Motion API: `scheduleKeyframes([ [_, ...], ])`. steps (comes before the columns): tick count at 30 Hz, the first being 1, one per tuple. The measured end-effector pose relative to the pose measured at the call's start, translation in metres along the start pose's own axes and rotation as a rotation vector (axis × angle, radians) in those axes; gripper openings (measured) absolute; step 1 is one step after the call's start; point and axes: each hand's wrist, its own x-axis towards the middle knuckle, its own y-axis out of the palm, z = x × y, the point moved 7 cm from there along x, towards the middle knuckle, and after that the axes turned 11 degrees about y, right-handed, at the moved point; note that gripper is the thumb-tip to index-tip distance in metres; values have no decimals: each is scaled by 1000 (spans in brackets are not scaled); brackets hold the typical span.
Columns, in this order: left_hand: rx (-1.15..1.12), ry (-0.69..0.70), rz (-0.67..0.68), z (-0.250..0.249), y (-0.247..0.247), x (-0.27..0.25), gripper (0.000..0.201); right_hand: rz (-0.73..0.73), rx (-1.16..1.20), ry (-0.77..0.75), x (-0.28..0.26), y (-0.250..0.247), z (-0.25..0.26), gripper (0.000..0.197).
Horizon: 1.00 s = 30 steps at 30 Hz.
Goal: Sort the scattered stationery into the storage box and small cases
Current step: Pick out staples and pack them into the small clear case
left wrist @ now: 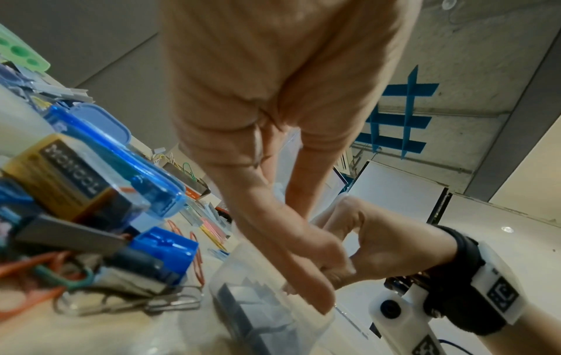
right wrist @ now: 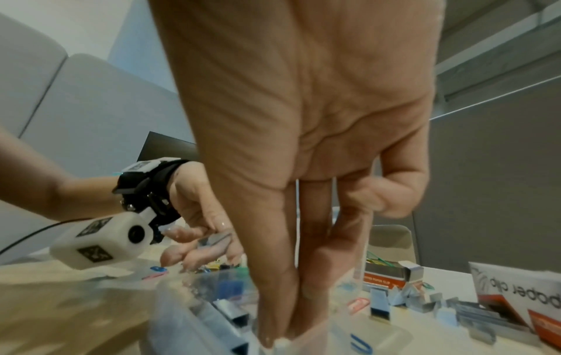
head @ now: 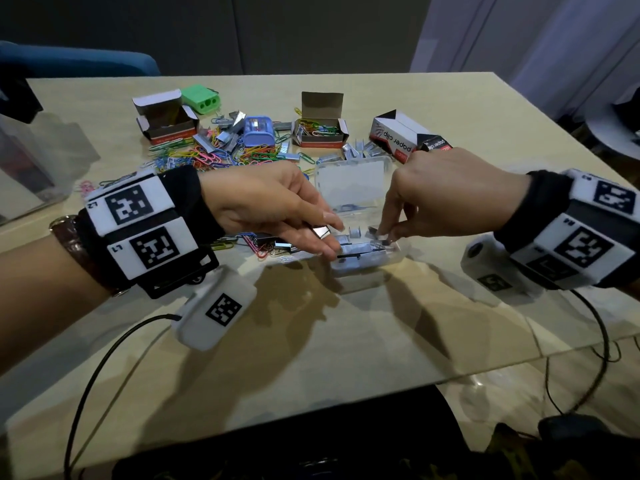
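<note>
Over the table (head: pixel 311 341), the left hand (head: pixel 266 206) pinches a staple strip (head: pixel 320 231) beside a clear plastic case (head: pixel 363 261) of staples. The right hand (head: pixel 446 192) reaches fingertips into it. Colored paper clips (head: pixel 207 155) lie scattered behind.

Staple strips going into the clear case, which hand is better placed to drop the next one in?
Left, probably. The left hand holds a staple strip just above the clear case; the right hand has fingertips down inside it.
</note>
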Motion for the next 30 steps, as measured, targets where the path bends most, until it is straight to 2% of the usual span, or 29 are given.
scheduleKeyframes([
  [7, -157, -4, 15, -10, 7, -2, 32, 11, 68, 15, 1, 1, 0, 10],
  [13, -294, -8, -40, -7, 5, -2, 35, -260, 281, 142, 1, -31, -20, 8],
  [18, -382, 24, -124, -8, -2, 0, 32, -343, 498, 114, 1, -38, -19, 11],
  [21, -274, 102, -161, -10, -4, 1, 31, -380, 570, 103, -3, -40, -18, 9],
  [25, 111, 294, -193, -18, -7, -2, 42, -423, 577, 123, -3, -45, -28, 13],
  [30, 283, 363, -171, -23, -4, -5, 57, -373, 560, 141, 0, -35, -31, 16],
])
